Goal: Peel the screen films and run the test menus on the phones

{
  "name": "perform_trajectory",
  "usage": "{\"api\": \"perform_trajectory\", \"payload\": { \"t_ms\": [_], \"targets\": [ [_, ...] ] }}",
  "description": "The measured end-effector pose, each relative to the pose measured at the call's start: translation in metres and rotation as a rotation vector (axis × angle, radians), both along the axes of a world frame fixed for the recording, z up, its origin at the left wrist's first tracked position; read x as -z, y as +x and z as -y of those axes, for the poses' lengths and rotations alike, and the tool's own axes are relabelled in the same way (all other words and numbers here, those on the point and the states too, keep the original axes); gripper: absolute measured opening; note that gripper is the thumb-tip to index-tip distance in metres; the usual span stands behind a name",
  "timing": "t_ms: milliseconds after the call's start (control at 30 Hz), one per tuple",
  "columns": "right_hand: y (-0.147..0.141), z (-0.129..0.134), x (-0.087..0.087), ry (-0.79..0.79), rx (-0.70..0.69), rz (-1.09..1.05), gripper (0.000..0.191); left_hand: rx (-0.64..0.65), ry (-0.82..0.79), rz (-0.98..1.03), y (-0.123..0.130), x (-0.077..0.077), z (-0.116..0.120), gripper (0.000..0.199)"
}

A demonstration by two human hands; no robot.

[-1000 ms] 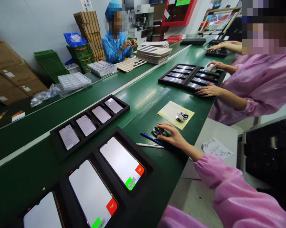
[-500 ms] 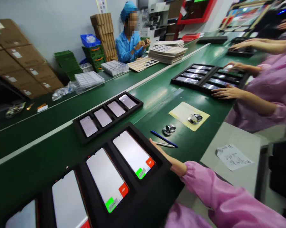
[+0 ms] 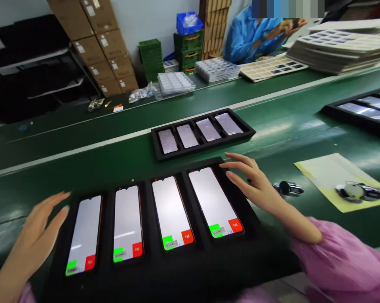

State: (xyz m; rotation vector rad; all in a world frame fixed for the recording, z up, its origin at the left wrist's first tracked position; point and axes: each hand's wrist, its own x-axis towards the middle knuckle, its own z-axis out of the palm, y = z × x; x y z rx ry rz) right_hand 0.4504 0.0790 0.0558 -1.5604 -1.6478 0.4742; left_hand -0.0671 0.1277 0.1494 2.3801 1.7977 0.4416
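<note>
A black tray [image 3: 164, 273] lies in front of me with several phones in its slots. Each phone, such as the rightmost phone [image 3: 213, 198], shows a white screen with a green block and a red "Fail" block at its lower end. At the tray's left edge is my left hand [image 3: 40, 235], thumb and fingers apart. My right hand [image 3: 253, 183] reaches over the far right corner, fingers spread and close to the rim; whether they touch it I cannot tell. Neither hand holds anything. Beyond sits a smaller-looking black tray [image 3: 156, 145] of phones with dimmer screens.
Right of my hand are a shiny metal piece [image 3: 287, 189] and a yellow-edged sheet [image 3: 327, 172] bearing another metal piece [image 3: 359, 191]. A further phone tray [image 3: 330, 109] is at right. Across the green bench [image 3: 114, 162], a person in blue [image 3: 245, 35] sits beside stacked cardboard trays [image 3: 332, 54].
My view has swung left and down. My left hand has come into view at the tray's left edge. My right hand has moved from the tray's right side to its far corner.
</note>
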Motion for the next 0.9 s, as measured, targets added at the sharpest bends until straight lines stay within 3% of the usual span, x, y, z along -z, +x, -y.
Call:
{"api": "perform_trajectory", "payload": {
  "t_ms": [33,100,167,233,300,500,733,800,900],
  "targets": [
    [-0.003,-0.013,-0.009,0.019,-0.052,0.088,0.036,0.014,0.008,0.050,0.020,0.001,-0.006,0.033],
    [-0.014,-0.032,-0.024,0.043,-0.144,0.252,0.030,0.302,-0.075,0.019,0.069,0.005,-0.021,0.036],
    [-0.025,-0.044,-0.031,0.061,-0.175,0.386,0.031,0.464,-0.115,-0.133,0.120,0.011,-0.036,0.039],
    [-0.031,-0.048,-0.032,0.068,-0.175,0.485,0.033,0.466,-0.112,-0.152,0.158,0.019,-0.048,0.038],
    [-0.031,-0.047,-0.031,0.063,-0.169,0.549,0.031,0.433,-0.120,-0.141,0.177,0.026,-0.054,0.034],
    [-0.035,-0.044,-0.030,0.086,-0.154,0.588,0.029,0.394,-0.192,-0.121,0.171,0.031,-0.048,0.034],
    [-0.041,-0.058,-0.019,0.098,-0.201,0.380,0.016,0.462,-0.023,-0.203,0.172,0.031,-0.051,0.032],
    [-0.035,-0.046,-0.028,0.134,-0.231,0.321,0.013,0.488,0.074,-0.227,0.176,0.027,-0.050,0.029],
    [-0.028,-0.001,-0.051,0.191,-0.401,0.208,0.014,0.599,0.262,-0.170,0.191,0.014,-0.031,0.024]
  ]
}}
